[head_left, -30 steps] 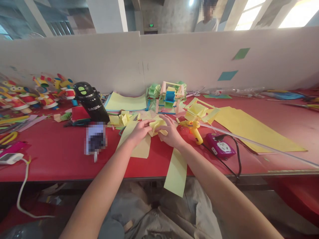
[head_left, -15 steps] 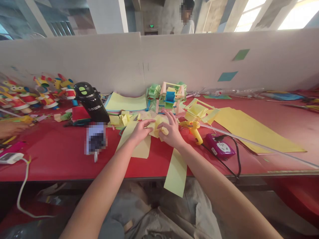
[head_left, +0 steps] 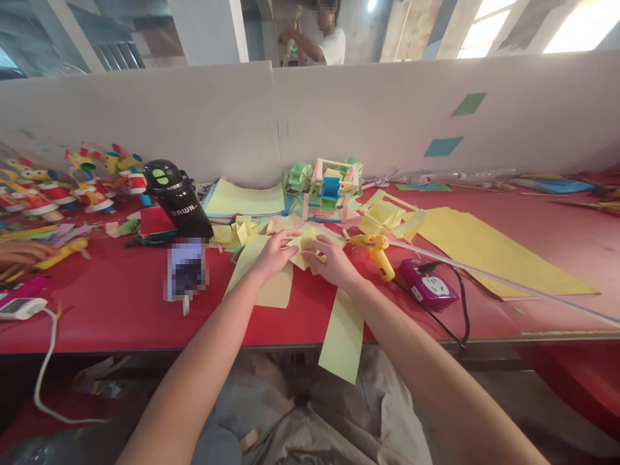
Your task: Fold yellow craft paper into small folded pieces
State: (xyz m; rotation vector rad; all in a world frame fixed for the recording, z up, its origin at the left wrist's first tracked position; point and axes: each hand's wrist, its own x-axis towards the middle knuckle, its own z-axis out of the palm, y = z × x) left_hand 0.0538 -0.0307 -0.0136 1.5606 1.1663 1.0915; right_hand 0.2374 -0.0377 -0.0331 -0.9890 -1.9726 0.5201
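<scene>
Between my hands is a piece of folded pale yellow paper [head_left: 307, 241], with creases and raised flaps. My left hand [head_left: 277, 254] pinches its left side, thumb and fingers close together. On the other side my right hand [head_left: 331, 259] has its fingers curled in on the paper's right edge. Part of the paper is hidden behind my fingers. A flat yellow sheet [head_left: 274, 287] lies under my left wrist. Another yellow strip [head_left: 343, 339] sticks out over the table's front edge below my right forearm. Just right of my right hand rests a yellow glue gun [head_left: 378, 252].
A black bottle [head_left: 177, 200] and a phone [head_left: 186, 271] stand left. A small paper and stick model [head_left: 332, 188] sits behind my hands. Right are a purple power socket [head_left: 429, 284] with its cable and large yellow sheets [head_left: 498, 255]. At far left is another person's hand [head_left: 24, 252].
My right hand's raised fingers have come down and curled onto the folded paper. My left hand barely moved. The other person's hand at left now has a yellow tool by it; the person behind shifted left.
</scene>
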